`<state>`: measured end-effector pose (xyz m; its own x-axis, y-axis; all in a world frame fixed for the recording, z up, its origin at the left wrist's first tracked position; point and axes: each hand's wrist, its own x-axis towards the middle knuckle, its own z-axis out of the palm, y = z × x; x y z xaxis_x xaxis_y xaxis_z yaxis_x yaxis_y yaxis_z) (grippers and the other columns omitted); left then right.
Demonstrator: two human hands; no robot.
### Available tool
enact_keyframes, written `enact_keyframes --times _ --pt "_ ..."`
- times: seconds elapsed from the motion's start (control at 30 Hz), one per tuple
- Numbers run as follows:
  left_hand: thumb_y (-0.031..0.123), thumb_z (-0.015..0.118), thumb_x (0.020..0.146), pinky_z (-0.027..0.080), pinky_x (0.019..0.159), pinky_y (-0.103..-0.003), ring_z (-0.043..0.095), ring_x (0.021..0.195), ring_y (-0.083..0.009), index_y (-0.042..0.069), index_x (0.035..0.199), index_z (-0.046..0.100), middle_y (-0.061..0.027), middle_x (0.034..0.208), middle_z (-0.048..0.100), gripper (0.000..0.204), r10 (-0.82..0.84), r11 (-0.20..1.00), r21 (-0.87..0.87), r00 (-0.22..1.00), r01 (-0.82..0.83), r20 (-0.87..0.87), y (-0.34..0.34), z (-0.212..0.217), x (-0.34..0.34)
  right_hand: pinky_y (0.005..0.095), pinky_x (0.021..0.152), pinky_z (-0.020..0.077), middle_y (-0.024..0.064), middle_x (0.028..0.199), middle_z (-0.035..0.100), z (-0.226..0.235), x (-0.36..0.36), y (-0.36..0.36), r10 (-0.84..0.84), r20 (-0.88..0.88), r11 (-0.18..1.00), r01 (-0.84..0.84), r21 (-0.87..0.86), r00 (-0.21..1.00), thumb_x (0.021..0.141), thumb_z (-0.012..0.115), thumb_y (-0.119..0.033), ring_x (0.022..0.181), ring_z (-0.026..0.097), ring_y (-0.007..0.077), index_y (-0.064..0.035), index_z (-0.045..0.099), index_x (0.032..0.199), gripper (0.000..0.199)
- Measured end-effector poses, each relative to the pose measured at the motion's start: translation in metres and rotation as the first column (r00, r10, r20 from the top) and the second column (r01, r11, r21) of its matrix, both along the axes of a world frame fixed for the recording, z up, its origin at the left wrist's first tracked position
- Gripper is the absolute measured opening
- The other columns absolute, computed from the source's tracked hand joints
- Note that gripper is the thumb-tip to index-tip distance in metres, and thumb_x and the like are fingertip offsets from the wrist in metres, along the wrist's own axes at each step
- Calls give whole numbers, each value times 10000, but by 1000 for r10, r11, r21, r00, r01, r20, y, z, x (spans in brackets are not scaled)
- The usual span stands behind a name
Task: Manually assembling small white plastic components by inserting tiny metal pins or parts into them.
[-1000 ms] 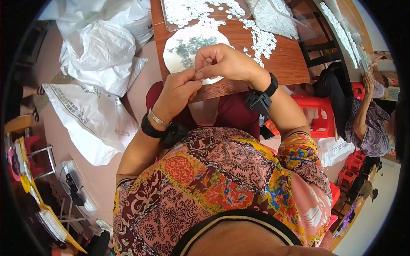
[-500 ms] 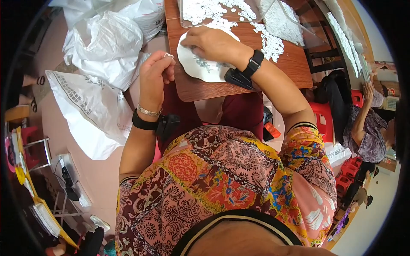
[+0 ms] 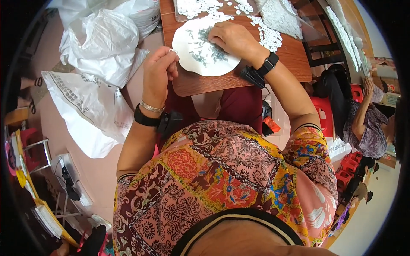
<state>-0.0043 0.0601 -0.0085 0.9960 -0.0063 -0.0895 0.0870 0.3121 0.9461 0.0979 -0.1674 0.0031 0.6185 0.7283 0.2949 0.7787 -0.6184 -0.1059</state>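
Observation:
A white plate (image 3: 181, 45) with a wavy rim lies at the near left of the brown table, with small grey pin-like pieces (image 3: 200, 56) scattered over it. My right hand (image 3: 235, 40) reaches over the plate's right side, fingers curled down and pinched at the pins; whatever is between the fingertips is hidden. Just off the plate's left edge, my left hand (image 3: 159, 70) is closed, with a small white ring-shaped piece (image 3: 173, 51) pinched between thumb and forefinger.
Beyond the plate, many small white pieces (image 3: 270, 38) lie loose on the table (image 3: 294, 68) and in a clear tray (image 3: 181, 17). White sacks (image 3: 102, 47) stand on the floor at left. At right, a person (image 3: 363, 128) sits near red stools (image 3: 322, 113).
My right hand has moved from the plate's upper left toward its right side, uncovering the grey pins. My left hand stays beside the plate, still pinching the white piece.

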Motion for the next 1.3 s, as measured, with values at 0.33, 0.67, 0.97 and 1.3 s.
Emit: enact_keyframes --times 0.33,0.67,0.97,1.3 --pt "173 522 851 298 452 -190 428 477 -54 57 722 565 35 561 468 178 -44 999 16 998 44 -35 -4 -3 -3 376 698 500 76 802 627 12 -20 16 223 12 961 -218 -172 975 756 578 -123 811 615 265 -77 647 761 82" --pt "203 483 910 324 497 -202 457 539 -71 59 796 555 32 616 461 197 -98 994 49 994 101 -47 -4 -2 -6 405 648 504 117 757 636 -6 -15 27 97 21 973 -90 -213 995 737 546 -119 726 624 302 -43 634 798 131" --pt "208 481 912 326 502 -200 467 550 -75 50 805 556 30 622 466 205 -142 989 36 989 143 -37 -12 2 -1 248 597 462 9 729 617 7 -18 -8 90 -519 838 217 500 850 835 603 -111 630 555 94 -18 638 949 151" --pt "158 529 842 326 470 -215 413 498 -59 18 734 569 18 547 454 181 -213 972 126 972 200 100 -52 19 4 193 635 469 17 775 639 37 -50 -16 271 -743 685 420 596 611 891 615 -178 672 558 51 5 652 933 191"
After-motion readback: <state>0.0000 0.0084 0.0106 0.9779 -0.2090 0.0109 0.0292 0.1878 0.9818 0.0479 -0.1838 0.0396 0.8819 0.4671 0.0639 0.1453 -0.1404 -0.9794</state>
